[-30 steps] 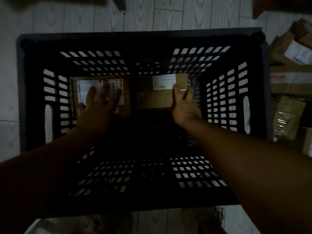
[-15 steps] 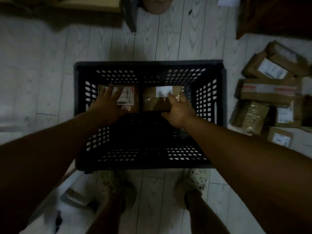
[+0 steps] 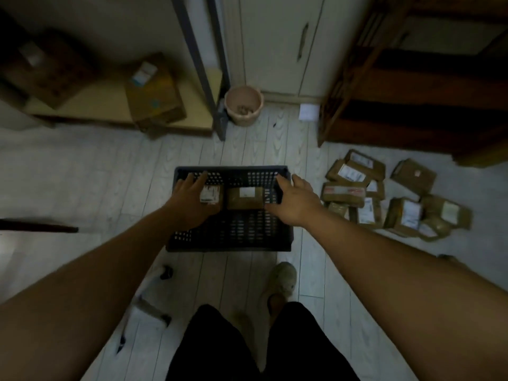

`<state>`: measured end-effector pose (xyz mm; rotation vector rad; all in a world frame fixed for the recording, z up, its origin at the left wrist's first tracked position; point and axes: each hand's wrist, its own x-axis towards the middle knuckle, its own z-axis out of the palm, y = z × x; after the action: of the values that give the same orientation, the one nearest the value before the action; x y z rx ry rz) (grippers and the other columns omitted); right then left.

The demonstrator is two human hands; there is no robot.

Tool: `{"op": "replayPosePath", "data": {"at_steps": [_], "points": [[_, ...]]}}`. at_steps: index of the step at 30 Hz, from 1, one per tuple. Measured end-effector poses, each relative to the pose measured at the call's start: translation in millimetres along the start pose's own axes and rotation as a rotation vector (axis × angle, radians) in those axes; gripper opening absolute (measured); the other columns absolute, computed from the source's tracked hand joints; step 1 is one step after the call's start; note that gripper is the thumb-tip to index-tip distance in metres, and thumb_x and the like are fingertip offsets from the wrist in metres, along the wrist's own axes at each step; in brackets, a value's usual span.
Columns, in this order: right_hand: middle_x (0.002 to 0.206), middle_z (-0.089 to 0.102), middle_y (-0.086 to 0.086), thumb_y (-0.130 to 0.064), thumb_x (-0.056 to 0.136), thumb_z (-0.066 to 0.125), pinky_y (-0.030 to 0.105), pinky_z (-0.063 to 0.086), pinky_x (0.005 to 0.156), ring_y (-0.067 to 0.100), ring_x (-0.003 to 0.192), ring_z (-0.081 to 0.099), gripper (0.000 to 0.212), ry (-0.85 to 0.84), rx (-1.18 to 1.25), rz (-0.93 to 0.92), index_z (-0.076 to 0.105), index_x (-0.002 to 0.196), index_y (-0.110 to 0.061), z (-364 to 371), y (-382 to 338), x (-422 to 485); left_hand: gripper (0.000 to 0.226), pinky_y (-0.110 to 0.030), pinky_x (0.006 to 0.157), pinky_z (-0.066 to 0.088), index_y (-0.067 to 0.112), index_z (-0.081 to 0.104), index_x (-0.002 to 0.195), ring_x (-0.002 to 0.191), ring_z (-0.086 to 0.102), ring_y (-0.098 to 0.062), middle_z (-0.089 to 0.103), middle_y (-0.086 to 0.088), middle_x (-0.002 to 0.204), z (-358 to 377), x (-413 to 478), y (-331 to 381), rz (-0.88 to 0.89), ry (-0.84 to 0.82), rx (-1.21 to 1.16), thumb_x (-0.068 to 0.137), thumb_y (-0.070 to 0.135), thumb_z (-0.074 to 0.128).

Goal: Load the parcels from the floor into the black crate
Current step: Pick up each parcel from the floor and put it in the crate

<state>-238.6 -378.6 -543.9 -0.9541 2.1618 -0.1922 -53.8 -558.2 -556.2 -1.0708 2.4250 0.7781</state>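
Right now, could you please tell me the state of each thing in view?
black crate: upright on floor, two parcels inside, far end.
left hand: open, empty, above crate.
right hand: open, empty, above crate's right edge.
floor parcels: piled right of crate, not loaded.
pink bucket: upright by cabinet.

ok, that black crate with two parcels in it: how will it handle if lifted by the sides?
The black crate looks like rigid perforated plastic, so probably stiff with little flex. Only two small parcels sit against its far wall, so likely light but tipping slightly that way. They may slide on the bare bottom.
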Motion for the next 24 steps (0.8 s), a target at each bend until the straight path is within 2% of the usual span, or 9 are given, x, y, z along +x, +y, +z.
{"op": "replayPosePath", "data": {"at_steps": [3,7,10,14,18,24], "points": [[0.157,0.009,0.01,-0.057,0.084,0.053,0.042,0.02,0.11,0.032,0.141,0.012,0.082,0.099,0.024,0.028,0.013,0.149,-0.028,-32,5,-51,0.095,-0.05,0.115,0.015,0.027,0.004,0.149,0.143,0.007,-0.032,0.005,-0.009,0.157,-18,-35,40,0.064,0.04,0.055,0.079,0.05,0.064],[0.156,0.019,0.01,-0.063,0.082,0.051,0.042,0.022,0.113,0.03,0.143,0.013,0.086,0.216,0.06,0.171,0.013,0.15,-0.025,-59,30,-129,0.093,-0.043,0.115,0.01,0.029,0.003,0.149,0.144,0.002,-0.031,0.001,-0.009,0.158,-37,-79,98,0.153,0.063,0.091,0.08,0.052,0.062],[0.156,0.018,0.008,-0.062,0.082,0.054,0.04,0.029,0.108,0.032,0.139,0.024,0.084,0.345,0.075,0.244,0.019,0.149,-0.026,-74,58,-197,0.092,-0.043,0.115,0.009,0.032,0.002,0.148,0.144,0.0,-0.03,-0.001,-0.006,0.158,-49,-114,139,0.253,0.071,0.097,0.08,0.055,0.059],[0.157,0.015,0.006,-0.061,0.082,0.055,0.037,0.033,0.103,0.029,0.139,0.027,0.083,0.444,0.075,0.359,0.02,0.149,-0.025,-98,106,-280,0.089,-0.043,0.115,0.007,0.029,0.001,0.149,0.144,0.0,-0.032,0.0,-0.009,0.158,-57,-159,206,0.396,0.102,0.166,0.083,0.056,0.055],[0.156,0.018,0.006,-0.056,0.084,0.056,0.041,0.029,0.111,0.029,0.139,0.026,0.078,0.542,0.097,0.447,0.024,0.148,-0.025,-117,160,-349,0.087,-0.04,0.115,0.009,0.029,0.001,0.149,0.145,0.003,-0.028,0.001,-0.008,0.158,-42,-202,278,0.499,0.099,0.159,0.085,0.052,0.055],[0.156,0.019,0.007,-0.052,0.088,0.055,0.039,0.026,0.109,0.027,0.14,0.025,0.075,0.591,0.092,0.485,0.022,0.149,-0.023,-134,267,-450,0.088,-0.046,0.117,0.012,0.034,0.001,0.148,0.145,0.001,-0.029,0.0,-0.004,0.158,18,-237,402,0.55,0.058,0.116,0.083,0.053,0.057]]}}
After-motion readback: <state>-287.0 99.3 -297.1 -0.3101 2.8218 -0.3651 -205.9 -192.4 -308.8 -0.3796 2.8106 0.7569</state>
